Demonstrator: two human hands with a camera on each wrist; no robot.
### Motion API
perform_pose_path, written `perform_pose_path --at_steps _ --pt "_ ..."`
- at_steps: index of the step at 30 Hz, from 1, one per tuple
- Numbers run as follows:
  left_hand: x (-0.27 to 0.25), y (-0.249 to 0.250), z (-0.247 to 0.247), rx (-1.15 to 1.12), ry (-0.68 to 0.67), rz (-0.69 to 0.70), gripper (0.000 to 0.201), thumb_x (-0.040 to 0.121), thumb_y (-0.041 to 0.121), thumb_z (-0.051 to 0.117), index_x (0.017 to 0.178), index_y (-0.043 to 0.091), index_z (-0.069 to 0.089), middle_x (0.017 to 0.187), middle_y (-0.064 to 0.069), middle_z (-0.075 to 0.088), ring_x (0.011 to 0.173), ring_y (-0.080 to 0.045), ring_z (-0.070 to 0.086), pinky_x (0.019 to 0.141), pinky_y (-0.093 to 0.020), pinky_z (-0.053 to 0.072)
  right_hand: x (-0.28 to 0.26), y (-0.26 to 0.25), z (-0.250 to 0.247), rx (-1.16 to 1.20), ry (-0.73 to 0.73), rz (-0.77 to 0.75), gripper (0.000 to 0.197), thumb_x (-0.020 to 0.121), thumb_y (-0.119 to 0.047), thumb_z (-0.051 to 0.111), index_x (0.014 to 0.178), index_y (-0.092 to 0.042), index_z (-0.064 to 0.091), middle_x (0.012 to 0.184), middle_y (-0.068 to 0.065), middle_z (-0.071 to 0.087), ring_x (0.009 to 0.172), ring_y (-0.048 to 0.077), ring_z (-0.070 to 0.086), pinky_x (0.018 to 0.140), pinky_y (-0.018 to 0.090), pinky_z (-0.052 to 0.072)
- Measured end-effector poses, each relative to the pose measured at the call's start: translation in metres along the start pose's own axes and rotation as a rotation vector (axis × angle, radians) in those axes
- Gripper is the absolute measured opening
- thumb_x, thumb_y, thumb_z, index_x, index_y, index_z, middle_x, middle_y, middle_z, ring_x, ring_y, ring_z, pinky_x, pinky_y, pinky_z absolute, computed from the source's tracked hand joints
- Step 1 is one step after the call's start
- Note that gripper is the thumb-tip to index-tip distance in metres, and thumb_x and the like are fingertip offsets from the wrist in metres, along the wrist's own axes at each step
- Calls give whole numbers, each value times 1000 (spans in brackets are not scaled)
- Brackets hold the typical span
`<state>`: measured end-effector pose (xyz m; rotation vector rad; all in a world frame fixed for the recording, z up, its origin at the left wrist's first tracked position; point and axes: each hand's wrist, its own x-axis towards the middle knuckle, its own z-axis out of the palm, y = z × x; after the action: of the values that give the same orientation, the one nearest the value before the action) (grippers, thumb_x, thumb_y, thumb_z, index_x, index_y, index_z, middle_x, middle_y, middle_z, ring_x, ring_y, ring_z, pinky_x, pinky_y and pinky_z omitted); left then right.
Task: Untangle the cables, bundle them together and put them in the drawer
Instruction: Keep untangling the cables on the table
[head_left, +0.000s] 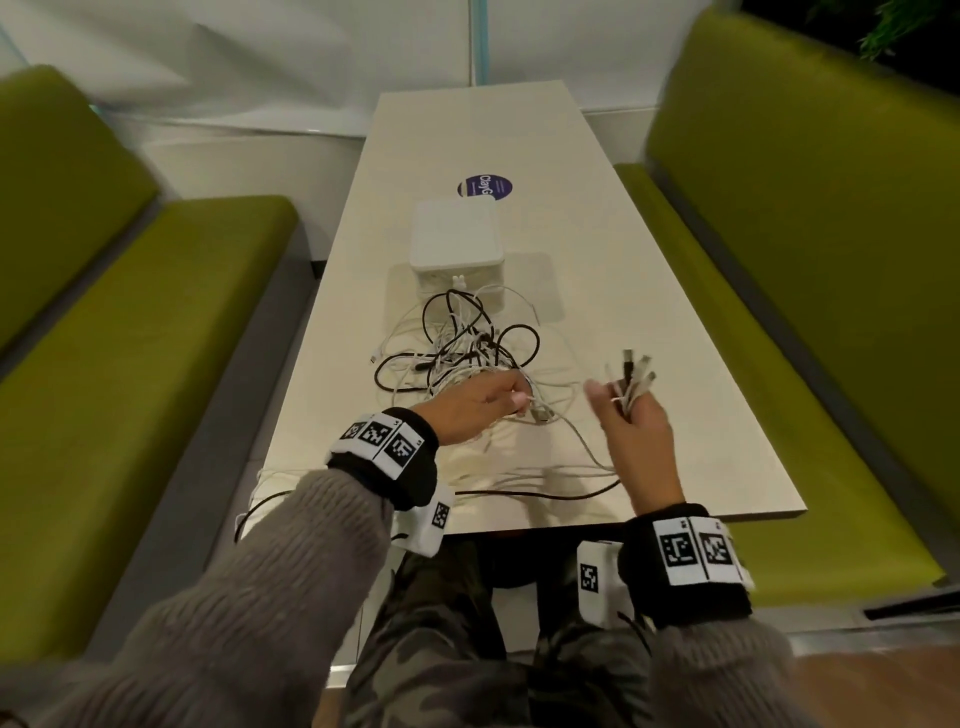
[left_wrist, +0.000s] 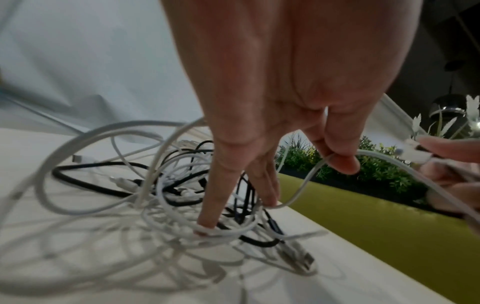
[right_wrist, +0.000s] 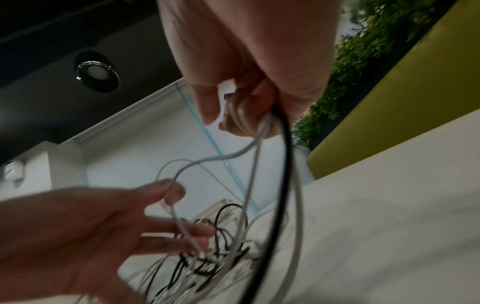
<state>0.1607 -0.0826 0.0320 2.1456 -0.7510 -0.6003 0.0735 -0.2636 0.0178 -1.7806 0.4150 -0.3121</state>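
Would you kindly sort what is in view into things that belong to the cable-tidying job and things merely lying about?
Job:
- tangled cables
- cable ends held in right hand
- white cable pinched by left hand
- white drawer box

Lying about:
- round sticker
- green benches

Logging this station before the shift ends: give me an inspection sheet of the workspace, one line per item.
Surface: long pale table, a round purple sticker at its far end.
Job's things: tangled pile of white and black cables mid-table; white drawer box just behind it, shut.
Clutter: nothing seen.
Grippers: left hand pinches a white cable at the pile's near edge; right hand grips a bunch of plug ends, raised.
Cables: several strands trail from the right hand across the near table edge; pile not yet untangled.
Surroundings: green benches on both sides, white wall behind.
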Motion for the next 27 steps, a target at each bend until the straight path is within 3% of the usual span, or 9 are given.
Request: perform_pose_path --at_steps 3,5,9,13,16,18,20,22,27 --pt "0 6 2 -83 26 40 19 96 32 42 96 19 55 96 -9 60 93 -23 56 88 -32 43 -6 -5 16 -159 -124 -27 28 78 -49 72 72 -27 56 55 -11 46 54 9 45 53 23 32" --pt "-2 8 3 -154 38 50 19 99 24 42 103 10 55 95 0 63 90 -5 58 85 -18 43 -6 -6 24 -262 -180 -28 28 80 -49 70 72 -23 62 63 -7 60 63 12 56 55 25 38" --pt "-6 -2 2 -143 47 55 13 96 21 50 97 11 57 92 3 59 84 -3 55 80 -18 43 -4 0 26 -109 -168 -33 27 87 -39 64 68 -21 65 70 11 69 67 19 61 65 29 39" --pt "-6 -12 5 -23 51 -10 8 94 24 53 96 17 57 89 5 58 88 -13 55 82 -24 43 -4 -3 20 171 -60 -55 26 91 -24 61 66 -18 61 67 -17 64 65 -11 60 64 9 39" --pt "-3 -18 -2 -42 77 -48 7 94 17 53 99 15 58 103 -3 65 101 -19 60 93 -29 44 -4 -6 15 303 84 -83 26 93 -19 59 67 -15 61 85 -17 65 80 -21 57 73 2 40" --pt "0 -21 -9 -61 80 -46 10 94 9 51 101 11 58 101 4 65 96 -10 61 91 -22 44 -4 -6 13 376 193 -81 27 94 -22 57 68 -18 62 89 -11 64 87 -13 58 82 11 42" --pt "5 -21 -15 -32 77 -47 13 94 7 49 102 5 59 96 10 64 89 -3 59 89 -22 44 -4 -3 13 428 282 -79 27 92 -36 60 66 -28 65 73 -15 58 77 -1 54 76 24 41" --pt "8 -21 -19 42 68 -53 14 95 9 49 103 6 60 93 12 62 88 -7 59 90 -27 44 -5 -1 14 474 361 -90 27 84 -51 60 66 -33 70 65 -16 50 70 5 45 69 26 35" --pt "11 -17 -25 130 55 -63 13 95 14 49 103 14 60 95 11 63 94 -11 59 93 -32 44 -4 3 9 544 490 -114 27 89 -45 60 70 -29 69 66 -19 53 72 7 48 72 28 38"
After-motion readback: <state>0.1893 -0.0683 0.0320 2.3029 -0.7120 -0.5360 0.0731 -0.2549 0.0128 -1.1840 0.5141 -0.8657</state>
